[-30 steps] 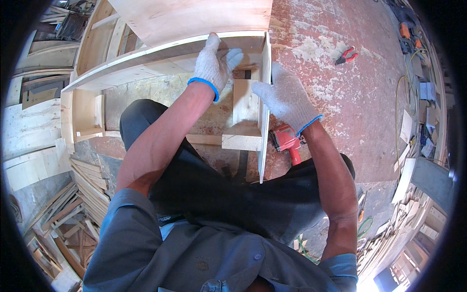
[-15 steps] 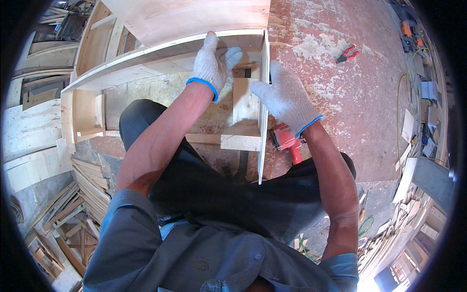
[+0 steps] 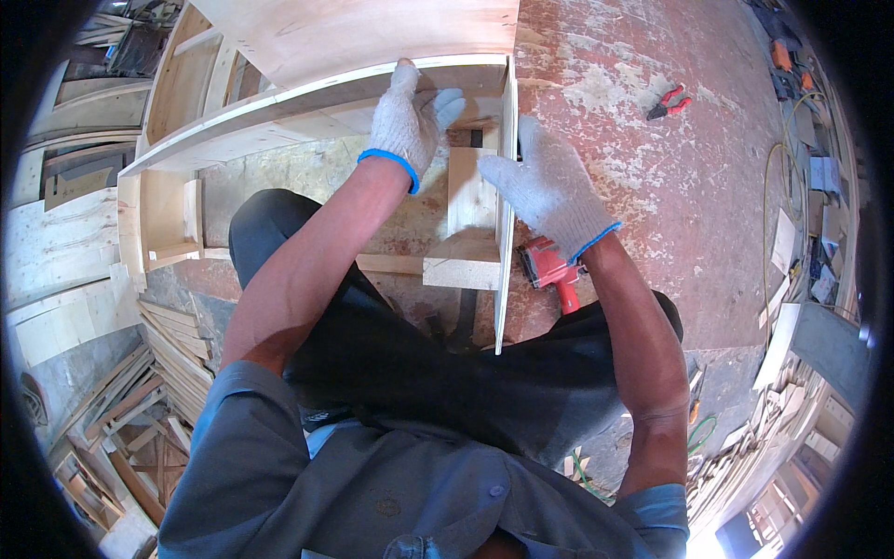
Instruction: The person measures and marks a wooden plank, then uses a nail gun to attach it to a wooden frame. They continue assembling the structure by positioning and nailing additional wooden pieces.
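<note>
My left hand (image 3: 404, 126), in a white knit glove with a blue cuff, rests against the inner side of a long plywood board (image 3: 307, 98). One bare fingertip reaches the board's top edge; the other digits are spread apart to the right. My right hand (image 3: 549, 186), gloved alike, straddles the upright side panel (image 3: 507, 242), its thumb on the edge and its fingers along the outer face. Both boards meet in a corner of a wooden frame in front of me. A short wood block (image 3: 463, 272) sits inside, against the side panel.
A red pneumatic nailer (image 3: 551, 270) lies on the floor beside my right wrist. Red-handled pliers (image 3: 670, 102) lie farther right. A wide plywood sheet (image 3: 372, 33) stretches beyond the frame. Wood strips (image 3: 177, 354) are piled at left. A hose (image 3: 769, 186) runs along the right.
Almost nothing differs. Both hands keep their places on the boards, and the view has shifted very slightly.
</note>
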A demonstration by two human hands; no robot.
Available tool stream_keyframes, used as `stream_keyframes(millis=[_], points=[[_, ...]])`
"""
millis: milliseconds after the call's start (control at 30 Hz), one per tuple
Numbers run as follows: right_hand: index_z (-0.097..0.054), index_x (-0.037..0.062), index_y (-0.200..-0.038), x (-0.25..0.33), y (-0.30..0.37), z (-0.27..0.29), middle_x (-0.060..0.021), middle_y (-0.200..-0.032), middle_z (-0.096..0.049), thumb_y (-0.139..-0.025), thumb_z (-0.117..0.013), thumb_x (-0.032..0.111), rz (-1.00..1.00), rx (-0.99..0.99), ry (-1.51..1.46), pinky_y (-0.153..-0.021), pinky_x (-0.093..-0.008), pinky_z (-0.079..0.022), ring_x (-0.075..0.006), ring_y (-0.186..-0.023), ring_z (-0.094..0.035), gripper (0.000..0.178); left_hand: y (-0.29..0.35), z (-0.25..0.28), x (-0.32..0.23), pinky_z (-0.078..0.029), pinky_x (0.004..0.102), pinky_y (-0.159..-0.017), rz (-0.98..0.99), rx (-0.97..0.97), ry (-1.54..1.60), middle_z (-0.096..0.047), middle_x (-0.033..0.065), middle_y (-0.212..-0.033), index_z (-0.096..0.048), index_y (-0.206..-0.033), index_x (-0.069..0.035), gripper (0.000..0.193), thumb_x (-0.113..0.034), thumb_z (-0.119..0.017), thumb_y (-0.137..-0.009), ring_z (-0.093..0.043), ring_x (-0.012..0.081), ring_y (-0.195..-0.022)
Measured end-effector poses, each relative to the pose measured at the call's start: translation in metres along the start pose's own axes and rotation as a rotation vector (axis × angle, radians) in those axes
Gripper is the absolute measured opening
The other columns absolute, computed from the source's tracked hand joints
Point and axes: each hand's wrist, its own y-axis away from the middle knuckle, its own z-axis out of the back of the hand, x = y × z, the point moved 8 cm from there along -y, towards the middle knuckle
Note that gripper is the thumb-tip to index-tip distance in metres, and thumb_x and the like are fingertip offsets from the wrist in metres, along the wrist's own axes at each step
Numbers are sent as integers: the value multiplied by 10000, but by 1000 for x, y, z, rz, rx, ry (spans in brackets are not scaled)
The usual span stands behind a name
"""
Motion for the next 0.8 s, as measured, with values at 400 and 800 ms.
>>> stream_keyframes(millis=[400,800], points=[[-580,-44,-1006,6,-2,-2,-307,-831,-675,-885,-707,407,-99,12,-68,-756,-532,-542,-470,-853,-696,484,-1,5,-3,-543,508,-973,19,-30,12,-516,279,-1210,-525,-1106,-18,424,-431,-594,-1042,-605,412,-1088],[-714,20,-1167,26,101,118,-176,-974,-737,-927,-726,390,-165,-270,99,-778,-385,-578,-304,-829,-723,442,-24,17,-11,-424,483,-1134,87,198,-238,-624,181,-1315,-609,-1244,-7,443,-397,-537,-1046,-579,332,-1248]])
